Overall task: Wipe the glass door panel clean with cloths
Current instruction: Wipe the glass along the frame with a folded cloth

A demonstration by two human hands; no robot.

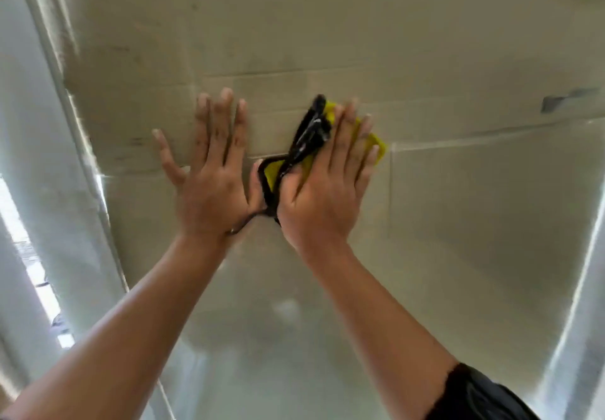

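Yellow cloth with black edging [378,149] is pressed flat against the clear glass door panel [458,190] under the right hand [324,197], fingers straight and close together. The left hand [209,187] is laid bare on the glass just beside it, fingers straight and spread, nothing held. A pale metal door frame [82,138] is noted at the left.

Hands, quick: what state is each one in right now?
Left hand: open, fingers spread flat on the glass panel, holding nothing.
Right hand: open, straight fingers pressing the yellow-and-black cloth against the glass.
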